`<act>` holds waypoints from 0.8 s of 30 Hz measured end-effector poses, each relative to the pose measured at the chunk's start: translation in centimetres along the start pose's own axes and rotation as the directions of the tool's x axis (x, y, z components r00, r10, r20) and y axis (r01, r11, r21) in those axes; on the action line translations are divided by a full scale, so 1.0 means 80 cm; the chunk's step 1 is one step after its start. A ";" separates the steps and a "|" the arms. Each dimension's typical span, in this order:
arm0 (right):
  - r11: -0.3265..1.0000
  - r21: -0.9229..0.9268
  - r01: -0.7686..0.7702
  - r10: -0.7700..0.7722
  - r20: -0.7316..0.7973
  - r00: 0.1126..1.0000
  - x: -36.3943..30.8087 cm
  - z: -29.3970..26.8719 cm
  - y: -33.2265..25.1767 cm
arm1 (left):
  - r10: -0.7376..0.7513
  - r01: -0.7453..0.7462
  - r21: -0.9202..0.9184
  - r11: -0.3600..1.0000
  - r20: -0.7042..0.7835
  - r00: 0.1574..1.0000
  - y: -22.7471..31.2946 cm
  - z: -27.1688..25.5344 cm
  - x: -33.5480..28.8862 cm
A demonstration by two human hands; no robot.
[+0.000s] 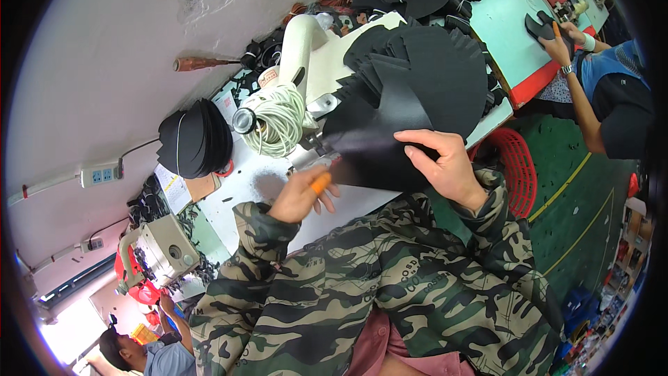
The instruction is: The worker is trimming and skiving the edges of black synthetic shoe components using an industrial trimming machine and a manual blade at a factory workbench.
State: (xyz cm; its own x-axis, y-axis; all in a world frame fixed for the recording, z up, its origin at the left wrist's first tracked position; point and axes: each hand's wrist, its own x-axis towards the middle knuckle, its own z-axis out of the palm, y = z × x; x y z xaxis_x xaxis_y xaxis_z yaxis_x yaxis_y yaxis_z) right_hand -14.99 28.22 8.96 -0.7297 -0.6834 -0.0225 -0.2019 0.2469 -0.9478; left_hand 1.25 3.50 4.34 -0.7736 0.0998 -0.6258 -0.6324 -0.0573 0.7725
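Note:
A black, smooth curved piece of sheet material lies beside the sewing machine, its near part hanging toward my body. My right hand is over its right side, thumb and forefinger apart with black material behind the gap; whether they touch it I cannot tell. My left hand, an orange finger cover on one finger, is near the needle area, just left of the piece. Its fingers are loosely apart, slightly blurred, with nothing visible in them. Behind the piece, a large fanned pile of similar black pieces covers the machine bed.
A coil of pale cord hangs on the machine's front. A tied black stack stands left on the white table. A red basket is on the green floor at right. Co-workers are at far right and lower left.

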 end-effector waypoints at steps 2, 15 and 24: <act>0.996 -0.082 0.024 -0.031 -0.088 0.996 -0.002 0.018 0.001 | -0.023 0.022 -0.024 0.999 -0.061 0.998 0.001 -0.020 0.010; 0.983 -0.130 0.128 -0.117 0.085 0.989 0.015 0.089 -0.017 | -0.121 0.214 0.189 0.958 -0.409 0.904 0.049 -0.035 0.025; 0.965 -0.163 0.203 -0.213 -0.041 0.976 0.010 -0.024 -0.055 | -0.057 0.052 -0.025 0.998 -0.360 0.931 0.011 -0.017 0.027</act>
State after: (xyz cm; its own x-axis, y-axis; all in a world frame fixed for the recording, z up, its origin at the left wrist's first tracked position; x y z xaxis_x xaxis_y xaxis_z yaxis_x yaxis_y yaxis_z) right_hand -15.95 27.91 13.74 -0.6964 -0.6913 0.1927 -0.4501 0.2116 -0.8676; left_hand -1.05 2.32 3.49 -0.6991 -0.2617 -0.6654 -0.6722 -0.0765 0.7364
